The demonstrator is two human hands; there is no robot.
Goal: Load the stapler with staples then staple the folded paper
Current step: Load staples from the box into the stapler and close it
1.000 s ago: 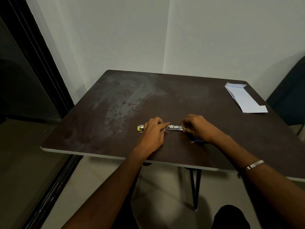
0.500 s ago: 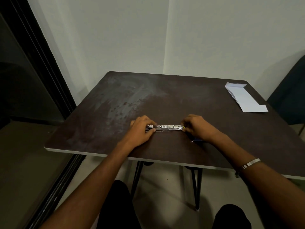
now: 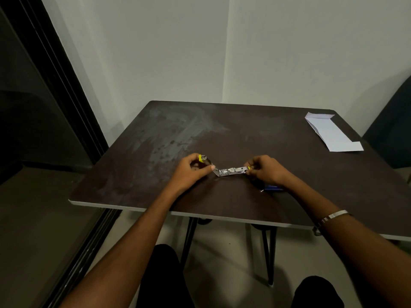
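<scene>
A small metal stapler (image 3: pixel 232 170) with yellow ends lies opened out near the front middle of the dark table (image 3: pixel 244 134). My left hand (image 3: pixel 191 172) grips its lid, whose yellow tip (image 3: pixel 201 158) is lifted up and to the left. My right hand (image 3: pixel 264 171) pinches the yellow right end of the staple tray and holds it down on the table. The folded white paper (image 3: pixel 331 133) lies flat at the far right corner, well away from both hands. I cannot make out any staples in the tray.
A small blue object (image 3: pixel 272 187) shows just under my right wrist. A dark chair (image 3: pixel 391 130) stands beyond the table's right edge. A dark door frame (image 3: pixel 55 74) runs along the left. My knees are below the table's front edge.
My left hand has swung the stapler's lid up and to the left, so the stapler is bent open instead of lying straight. My right hand has stayed on the right end.
</scene>
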